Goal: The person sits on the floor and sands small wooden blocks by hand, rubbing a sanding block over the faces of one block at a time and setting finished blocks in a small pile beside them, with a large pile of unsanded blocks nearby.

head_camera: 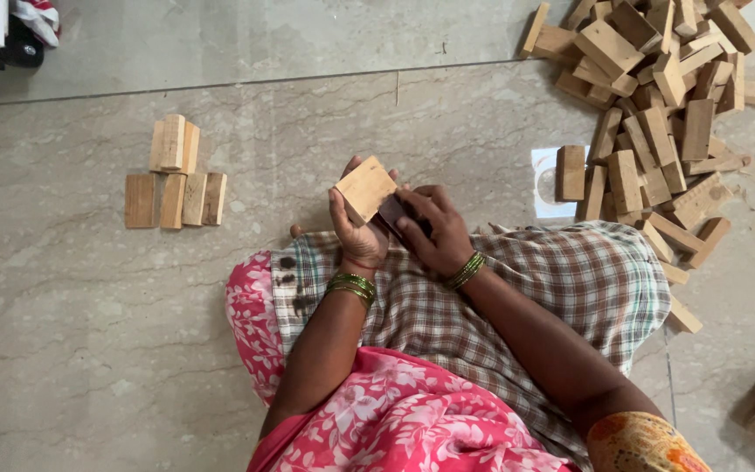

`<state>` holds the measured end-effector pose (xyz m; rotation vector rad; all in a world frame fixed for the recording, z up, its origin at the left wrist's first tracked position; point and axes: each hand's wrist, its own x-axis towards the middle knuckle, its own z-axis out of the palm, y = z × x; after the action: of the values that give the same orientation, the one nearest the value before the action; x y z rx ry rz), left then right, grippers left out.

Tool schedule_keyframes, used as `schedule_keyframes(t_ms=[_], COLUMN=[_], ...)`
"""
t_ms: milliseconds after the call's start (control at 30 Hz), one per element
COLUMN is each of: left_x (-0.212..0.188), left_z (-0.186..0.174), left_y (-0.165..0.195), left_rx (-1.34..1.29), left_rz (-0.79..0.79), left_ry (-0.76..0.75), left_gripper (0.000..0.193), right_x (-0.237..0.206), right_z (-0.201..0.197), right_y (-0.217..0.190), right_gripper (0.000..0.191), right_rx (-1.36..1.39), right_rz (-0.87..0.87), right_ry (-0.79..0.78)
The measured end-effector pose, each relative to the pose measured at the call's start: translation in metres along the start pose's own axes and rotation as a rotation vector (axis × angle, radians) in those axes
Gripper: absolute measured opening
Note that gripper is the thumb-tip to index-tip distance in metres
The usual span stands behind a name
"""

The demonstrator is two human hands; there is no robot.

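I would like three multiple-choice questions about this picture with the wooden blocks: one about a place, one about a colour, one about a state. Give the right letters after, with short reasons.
1. Where does the big loose pile of blocks lie?
A. on the floor at the person's right
B. on the lap
C. on a table

2. What colour are the bangles on the wrists?
A. red
B. green
C. white

3. How is the wooden block at the left hand?
A. lying on the floor
B. held up in the hand
C. stacked on the small group

Answers:
1 A: the pile lies on the stone floor, right side.
2 B: both wrists show green bangles.
3 B: the left fingers grip it, while the right hand presses a dark piece beside it.
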<state>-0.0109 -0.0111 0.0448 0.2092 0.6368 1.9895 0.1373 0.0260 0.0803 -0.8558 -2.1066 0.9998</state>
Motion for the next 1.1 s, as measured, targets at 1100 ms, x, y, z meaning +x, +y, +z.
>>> schedule_keyframes(t_ms=[1100], left_x=[-0.007], left_z=[-0.005], left_y=[-0.018], left_rx=[0.045], left_rz=[-0.145], left_ry=[-0.156], left_gripper=[0.068], right_x=[0.003], right_z=[-0.006], right_y=[0.006], right_gripper=[0.083], right_rx=[0.128], right_rz=[0.058], right_ry=[-0.189])
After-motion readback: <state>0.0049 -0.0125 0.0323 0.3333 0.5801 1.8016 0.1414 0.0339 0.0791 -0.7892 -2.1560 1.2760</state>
